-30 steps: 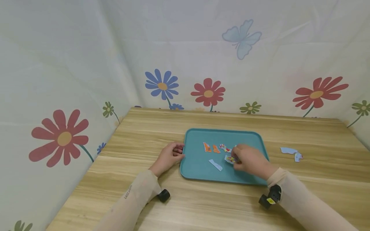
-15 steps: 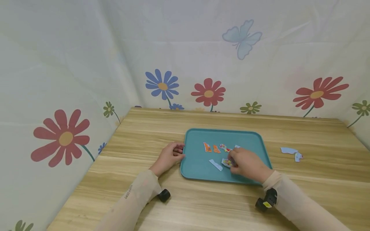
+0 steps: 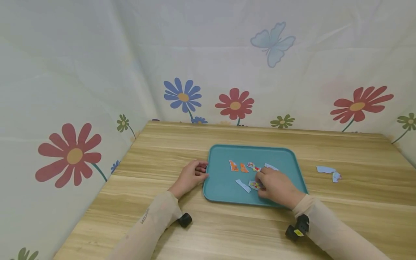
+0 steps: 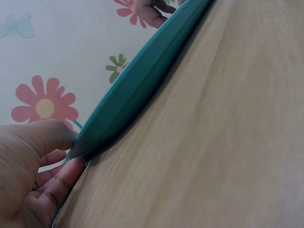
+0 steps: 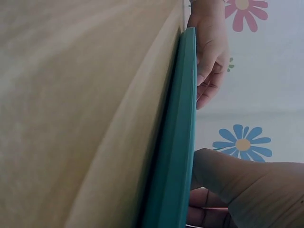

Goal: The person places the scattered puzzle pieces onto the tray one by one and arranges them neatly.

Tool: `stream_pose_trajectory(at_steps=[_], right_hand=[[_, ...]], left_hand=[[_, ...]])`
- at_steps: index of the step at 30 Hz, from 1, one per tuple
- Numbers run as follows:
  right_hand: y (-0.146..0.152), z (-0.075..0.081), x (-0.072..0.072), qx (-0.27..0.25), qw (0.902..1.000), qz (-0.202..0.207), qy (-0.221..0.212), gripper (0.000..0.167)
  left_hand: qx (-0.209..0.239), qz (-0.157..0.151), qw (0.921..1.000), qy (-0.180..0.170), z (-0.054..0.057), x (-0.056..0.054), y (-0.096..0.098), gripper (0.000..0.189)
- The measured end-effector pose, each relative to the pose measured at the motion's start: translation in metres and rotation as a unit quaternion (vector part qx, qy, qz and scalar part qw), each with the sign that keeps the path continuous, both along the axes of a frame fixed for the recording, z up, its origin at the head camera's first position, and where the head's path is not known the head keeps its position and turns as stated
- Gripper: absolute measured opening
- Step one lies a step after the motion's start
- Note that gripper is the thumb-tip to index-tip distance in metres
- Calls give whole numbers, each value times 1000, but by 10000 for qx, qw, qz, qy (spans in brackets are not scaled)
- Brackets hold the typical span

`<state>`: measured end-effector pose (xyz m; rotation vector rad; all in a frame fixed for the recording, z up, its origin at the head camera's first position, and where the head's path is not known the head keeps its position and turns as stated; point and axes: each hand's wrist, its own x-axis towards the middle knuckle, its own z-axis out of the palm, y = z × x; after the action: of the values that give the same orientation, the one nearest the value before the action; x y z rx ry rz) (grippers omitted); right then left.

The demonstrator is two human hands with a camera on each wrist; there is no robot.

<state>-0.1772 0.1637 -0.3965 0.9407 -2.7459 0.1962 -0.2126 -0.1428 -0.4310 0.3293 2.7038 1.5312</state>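
Several torn-looking paper pieces with coloured print lie on a teal tray. My left hand holds the tray's left rim, thumb at the edge and fingers beside it, as the left wrist view also shows. My right hand is over the tray, its fingertips pinching a patterned paper piece, partly hidden under them. Left of that lies a narrow pale-blue piece. Farther back are two orange pieces, one being the outer orange piece, a red-and-white piece and another pale-blue piece.
On the wooden table, right of the tray, lie a pale-blue paper piece and a small printed piece beside it. A flower-printed curtain stands behind and to the left of the table.
My right hand has moved a little left and toward me with the patterned paper piece, bringing it near the narrow pale-blue one. The back pale-blue piece is now uncovered. My left hand stays put.
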Motion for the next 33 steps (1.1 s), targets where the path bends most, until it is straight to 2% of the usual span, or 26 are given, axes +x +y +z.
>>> stream_pose_trajectory(at_steps=[15, 33], right_hand=[[2, 0, 0, -181, 9997, 68, -167, 15], [15, 19, -6, -219, 9973, -262, -652, 34]], left_hand=[[-2, 36, 10000, 35, -3, 0, 1, 39], [-37, -10, 10000, 3, -1, -1, 0, 40]])
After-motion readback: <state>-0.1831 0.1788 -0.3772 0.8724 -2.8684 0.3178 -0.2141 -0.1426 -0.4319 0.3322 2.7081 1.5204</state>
